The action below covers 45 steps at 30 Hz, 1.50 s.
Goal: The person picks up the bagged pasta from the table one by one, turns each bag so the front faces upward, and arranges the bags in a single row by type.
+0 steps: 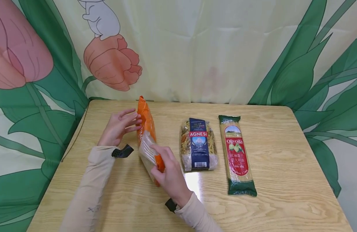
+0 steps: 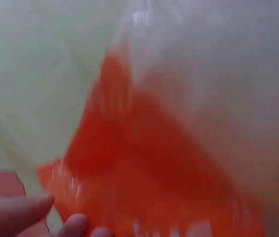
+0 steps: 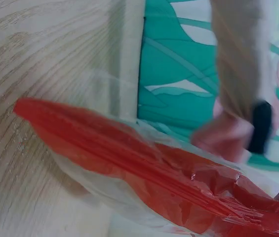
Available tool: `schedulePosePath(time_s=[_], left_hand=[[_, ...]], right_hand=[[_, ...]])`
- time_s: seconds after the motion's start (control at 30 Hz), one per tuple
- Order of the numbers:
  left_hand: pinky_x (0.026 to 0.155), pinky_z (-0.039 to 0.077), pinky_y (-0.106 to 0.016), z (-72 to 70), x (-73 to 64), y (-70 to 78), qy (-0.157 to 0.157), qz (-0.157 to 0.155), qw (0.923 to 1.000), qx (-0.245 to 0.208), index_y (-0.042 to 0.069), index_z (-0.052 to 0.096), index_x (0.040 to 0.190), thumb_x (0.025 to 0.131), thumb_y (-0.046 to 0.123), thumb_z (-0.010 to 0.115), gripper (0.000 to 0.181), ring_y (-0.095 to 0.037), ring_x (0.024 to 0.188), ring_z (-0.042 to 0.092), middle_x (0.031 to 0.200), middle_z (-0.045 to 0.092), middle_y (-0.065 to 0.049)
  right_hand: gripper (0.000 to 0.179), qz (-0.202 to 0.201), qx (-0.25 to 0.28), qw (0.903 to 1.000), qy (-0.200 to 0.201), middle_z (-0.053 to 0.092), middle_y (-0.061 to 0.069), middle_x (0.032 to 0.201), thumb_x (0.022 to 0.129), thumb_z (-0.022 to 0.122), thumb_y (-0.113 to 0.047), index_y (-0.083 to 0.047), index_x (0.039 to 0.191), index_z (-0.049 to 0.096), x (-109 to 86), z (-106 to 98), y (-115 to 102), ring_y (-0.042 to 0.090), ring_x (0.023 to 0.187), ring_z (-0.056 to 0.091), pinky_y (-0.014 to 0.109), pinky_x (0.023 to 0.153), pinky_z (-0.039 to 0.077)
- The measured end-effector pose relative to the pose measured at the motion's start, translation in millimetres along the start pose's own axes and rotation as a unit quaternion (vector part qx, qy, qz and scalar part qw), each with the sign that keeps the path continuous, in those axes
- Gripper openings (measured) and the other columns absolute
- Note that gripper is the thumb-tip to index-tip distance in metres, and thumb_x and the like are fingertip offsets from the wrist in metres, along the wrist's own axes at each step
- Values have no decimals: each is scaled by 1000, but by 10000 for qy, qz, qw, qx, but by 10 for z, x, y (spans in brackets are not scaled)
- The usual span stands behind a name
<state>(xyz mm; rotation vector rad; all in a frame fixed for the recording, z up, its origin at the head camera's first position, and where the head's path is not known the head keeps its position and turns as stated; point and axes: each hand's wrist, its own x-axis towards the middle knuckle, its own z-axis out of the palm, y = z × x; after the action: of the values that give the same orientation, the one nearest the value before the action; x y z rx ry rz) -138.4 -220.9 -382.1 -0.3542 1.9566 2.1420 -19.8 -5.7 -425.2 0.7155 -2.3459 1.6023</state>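
Note:
An orange and clear plastic food bag (image 1: 146,120) stands on its narrow edge at the left of the table, its faces turned sideways. My left hand (image 1: 115,127) touches the upper left side of the bag with its fingers extended. Lower down, my right hand (image 1: 171,174) pinches the bag's near right edge between thumb and fingers. The left wrist view has the bag (image 2: 139,158) close up, with left fingertips (image 2: 18,212) at its lower left edge. Across the right wrist view runs the bag's orange seam (image 3: 104,143); the left hand (image 3: 223,138) appears behind it.
A bag of Agnesi pasta (image 1: 199,145) lies right of my hands. Farther right is a long Olivoilà spaghetti pack (image 1: 237,154) with green ends. They lie flat on the wooden table (image 1: 282,154). A flower-printed curtain (image 1: 195,48) hangs behind the table's back edge.

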Motion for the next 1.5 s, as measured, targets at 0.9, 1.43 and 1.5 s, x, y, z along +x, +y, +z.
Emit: schedulePosePath(time_s=[0.9, 1.43, 1.5], left_hand=[[96, 55, -44, -317, 420, -668, -1547, 401, 9823, 977, 1, 41, 149, 102, 22, 57, 54, -19, 121, 55, 147, 44, -17], [115, 32, -50, -209, 545, -654, -1327, 756, 9687, 1955, 6, 39, 143, 98, 28, 64, 56, -30, 143, 33, 144, 45, -15], [112, 36, -45, -215, 561, -675, -1293, 725, 9719, 1828, 7, 39, 143, 97, 27, 65, 57, -28, 140, 37, 142, 47, -15]], right_hand=[[68, 96, 516, 9986, 64, 61, 7, 111, 75, 60, 16, -16, 134, 56, 19, -197, 44, 19, 77, 57, 19, 51, 51], [74, 120, 178, 9997, 65, 62, 6, 109, 70, 62, 18, -17, 135, 55, -24, -277, 177, 15, 75, 54, 19, 53, 49], [73, 187, 262, 9995, 50, 61, 6, 114, 71, 62, 18, -17, 135, 55, -33, -284, 179, 17, 77, 56, 20, 53, 50]])
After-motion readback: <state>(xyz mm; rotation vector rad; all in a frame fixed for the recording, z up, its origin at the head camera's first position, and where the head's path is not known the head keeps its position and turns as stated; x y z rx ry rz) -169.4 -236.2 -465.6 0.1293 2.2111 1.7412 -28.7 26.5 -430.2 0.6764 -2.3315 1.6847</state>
